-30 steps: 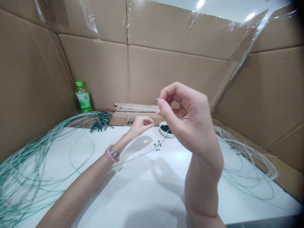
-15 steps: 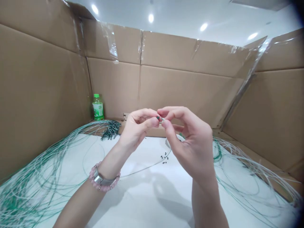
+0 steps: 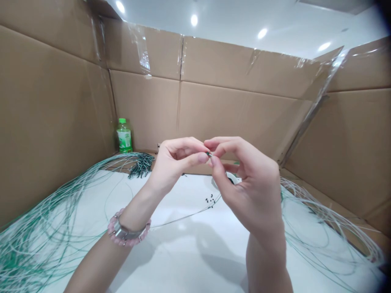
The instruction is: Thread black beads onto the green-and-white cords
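Facing each other above the white table [image 3: 183,260], both hands appear near the middle of the head view. The left hand [image 3: 172,165] is closed to a pinch, thumb against forefinger, on a small dark piece [image 3: 208,154]. The right hand [image 3: 252,179] pinches a pale wire end [image 3: 211,155] between thumb and fingertips, its other fingers loosely curled. The piece and the wire end lie together between the fingertips; whether one sits inside the other cannot be told. A pink beaded bracelet [image 3: 113,234] and a metal band [image 3: 124,233] encircle the left wrist.

On the table, a loose group of small black pieces [image 3: 210,200] lies below the hands, just beside a thin strand [image 3: 189,215] that curves leftward towards the left wrist. A white bowl [image 3: 215,184] with dark contents is partly hidden by the right hand. Green and white wires [image 3: 45,228] spread over the left side, a cluster of dark-tipped ends [image 3: 140,165] at their far end. Further wires [image 3: 332,221] loop at right. A green bottle [image 3: 124,139] stands upright at far left, near the cardboard wall [image 3: 146,110].
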A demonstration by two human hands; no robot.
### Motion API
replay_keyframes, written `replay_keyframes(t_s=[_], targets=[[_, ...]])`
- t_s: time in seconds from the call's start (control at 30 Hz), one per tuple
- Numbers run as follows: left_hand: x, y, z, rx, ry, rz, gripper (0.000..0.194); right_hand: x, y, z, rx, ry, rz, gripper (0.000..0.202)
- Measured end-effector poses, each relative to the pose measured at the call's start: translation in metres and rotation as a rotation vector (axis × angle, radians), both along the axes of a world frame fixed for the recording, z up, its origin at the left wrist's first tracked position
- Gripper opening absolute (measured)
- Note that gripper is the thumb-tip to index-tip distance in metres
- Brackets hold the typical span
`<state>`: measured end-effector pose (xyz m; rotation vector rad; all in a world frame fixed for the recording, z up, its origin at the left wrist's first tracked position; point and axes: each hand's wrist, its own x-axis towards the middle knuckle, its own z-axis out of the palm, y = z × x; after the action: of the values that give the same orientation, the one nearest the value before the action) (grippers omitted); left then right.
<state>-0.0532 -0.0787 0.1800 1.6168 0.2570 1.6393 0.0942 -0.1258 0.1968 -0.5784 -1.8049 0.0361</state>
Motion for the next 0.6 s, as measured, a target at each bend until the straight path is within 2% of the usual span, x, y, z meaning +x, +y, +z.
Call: replay_keyframes(t_s=[0.2, 0.37, 0.6], targets=[[-0.005, -0.016, 0.009, 0.130, 0.138, 0.230, 0.007, 0.005, -0.002, 0.003, 0.030, -0.086, -0.058, 0.012], [-0.007, -0.021, 0.012, 0.163, 0.174, 0.289, 0.009, 0.005, 0.000, 0.003, 0.026, -0.078, -0.044, 0.009], [-0.003, -0.019, 0.009, 0.185, 0.148, 0.394, 0.005, 0.001, 0.002, 0.001, -0.002, 0.091, 0.010, 0.013]])
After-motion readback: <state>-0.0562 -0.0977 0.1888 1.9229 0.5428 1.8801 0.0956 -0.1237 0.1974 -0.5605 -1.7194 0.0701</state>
